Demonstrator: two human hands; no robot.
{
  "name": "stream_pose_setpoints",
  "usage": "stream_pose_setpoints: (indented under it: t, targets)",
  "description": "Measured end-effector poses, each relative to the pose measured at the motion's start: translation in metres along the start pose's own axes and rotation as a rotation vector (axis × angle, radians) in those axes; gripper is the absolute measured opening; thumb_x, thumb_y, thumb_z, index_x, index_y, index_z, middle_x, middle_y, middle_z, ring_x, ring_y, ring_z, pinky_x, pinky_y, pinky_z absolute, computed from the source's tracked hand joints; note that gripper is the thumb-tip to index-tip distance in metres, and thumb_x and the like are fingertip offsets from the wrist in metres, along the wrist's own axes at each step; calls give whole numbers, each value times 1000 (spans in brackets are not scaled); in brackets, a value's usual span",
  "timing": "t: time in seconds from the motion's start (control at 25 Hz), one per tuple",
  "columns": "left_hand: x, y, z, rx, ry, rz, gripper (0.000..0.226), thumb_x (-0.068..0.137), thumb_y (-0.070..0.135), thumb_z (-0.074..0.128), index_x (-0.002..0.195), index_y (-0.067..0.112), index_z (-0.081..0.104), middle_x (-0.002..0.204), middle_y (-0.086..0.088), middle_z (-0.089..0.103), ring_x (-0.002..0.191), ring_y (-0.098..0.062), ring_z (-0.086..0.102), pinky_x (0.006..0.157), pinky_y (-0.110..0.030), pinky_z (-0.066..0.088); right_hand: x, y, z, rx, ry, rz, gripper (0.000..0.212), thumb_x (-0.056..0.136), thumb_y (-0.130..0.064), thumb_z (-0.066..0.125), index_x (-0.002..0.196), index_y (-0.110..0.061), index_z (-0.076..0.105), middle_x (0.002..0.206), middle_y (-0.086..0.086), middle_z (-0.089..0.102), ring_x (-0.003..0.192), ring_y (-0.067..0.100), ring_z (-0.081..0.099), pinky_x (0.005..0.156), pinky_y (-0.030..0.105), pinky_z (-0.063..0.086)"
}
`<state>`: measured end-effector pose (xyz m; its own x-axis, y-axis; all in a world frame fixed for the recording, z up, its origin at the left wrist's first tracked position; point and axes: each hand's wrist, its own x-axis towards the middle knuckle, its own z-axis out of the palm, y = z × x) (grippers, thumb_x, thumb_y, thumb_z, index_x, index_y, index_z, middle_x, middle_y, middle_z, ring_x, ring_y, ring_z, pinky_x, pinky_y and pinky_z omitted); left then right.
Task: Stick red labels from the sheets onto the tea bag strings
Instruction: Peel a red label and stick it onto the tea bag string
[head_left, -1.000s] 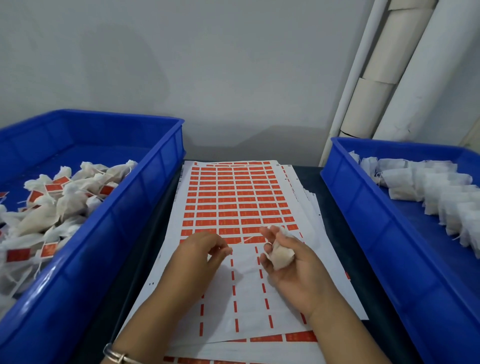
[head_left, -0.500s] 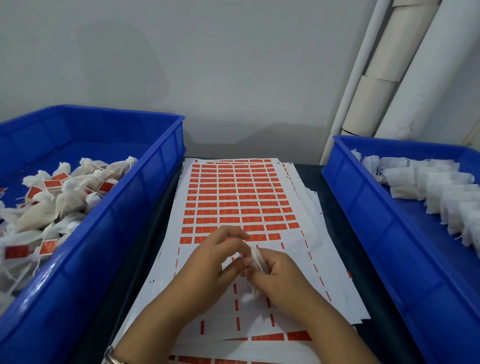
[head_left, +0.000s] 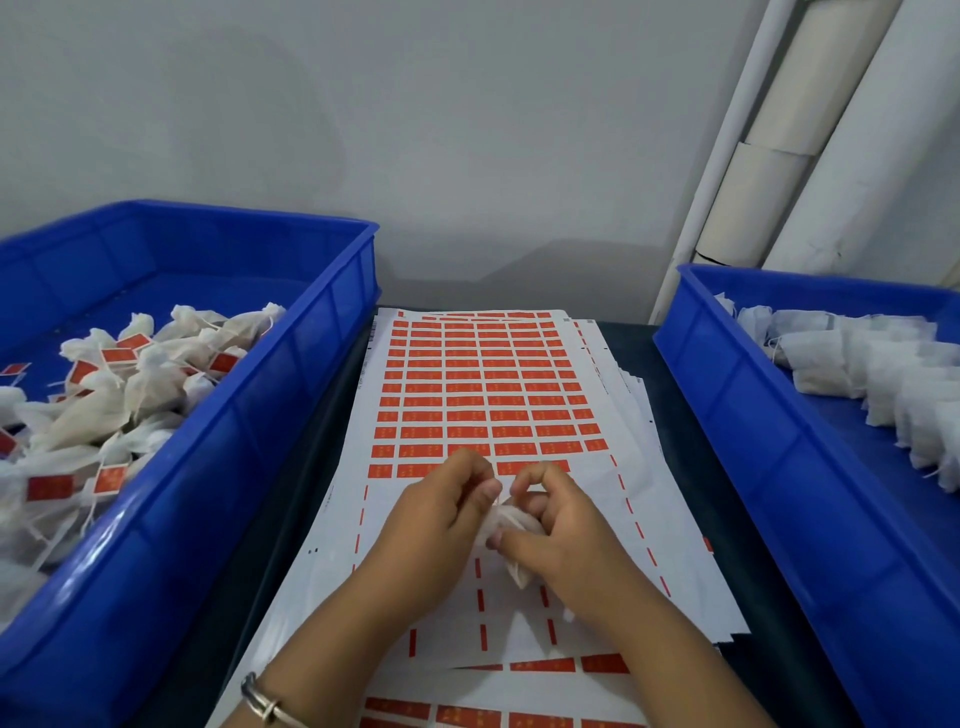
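Both hands met over stack of label sheets (head_left: 483, 384), above stripped lower part of top sheet. Right hand (head_left: 563, 535) curled round white tea bag (head_left: 506, 522), bag bunched in palm, corner poking out below. Left hand (head_left: 441, 525) fingers bent, tips pinched close at bag's top beside right fingertips; string too thin to make out. Left blue bin (head_left: 291, 415) held labelled tea bags (head_left: 119, 395). Right blue bin (head_left: 753, 415) held plain tea bags (head_left: 872, 374). Silver bracelet (head_left: 262, 701) on left wrist.
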<state>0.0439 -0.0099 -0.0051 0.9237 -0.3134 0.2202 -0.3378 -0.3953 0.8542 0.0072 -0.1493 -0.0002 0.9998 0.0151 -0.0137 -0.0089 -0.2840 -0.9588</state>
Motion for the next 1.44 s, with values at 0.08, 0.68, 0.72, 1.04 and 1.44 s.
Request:
stream_pose_setpoints:
  t: [0.08,0.68,0.72,1.04,1.44]
  targets:
    - [1,2,4,-118,25,-86,17,96,25,47,80,29,53,72,26,59,68,7,56,53,-3,41,-2,1,2,-28,60,-39,35,79,-24,72,95,-42,46,96,-11,63,81,3,66,62,14,53]
    - [-1,9,20,-506,148,-433,21,94,35,48,91,21,63,89,-2,67,87,-21,62,71,-21,49,4,11,6,-577,512,-578,29,78,-31,62,92,-9,74,85,3,73,79,5,60,81,11,41]
    - [-1,9,19,-509,150,-431,20,94,36,49,90,22,63,88,0,67,87,-20,62,71,-21,49,3,10,7,-571,496,-551,28,79,-32,62,92,-10,74,85,2,72,80,3,58,81,10,41]
    - [-1,13,12,-329,40,-243,38,74,30,74,102,43,50,83,21,66,82,2,63,62,-8,45,5,9,-1,-386,392,-165,8,88,-32,58,96,-33,56,91,-23,55,78,-4,56,63,2,41]
    - [1,9,15,-275,173,-232,12,89,22,59,82,31,56,81,14,62,75,0,59,55,-1,41,5,0,-3,856,-100,282,23,84,-16,58,103,-8,68,78,7,58,62,11,56,61,27,50]
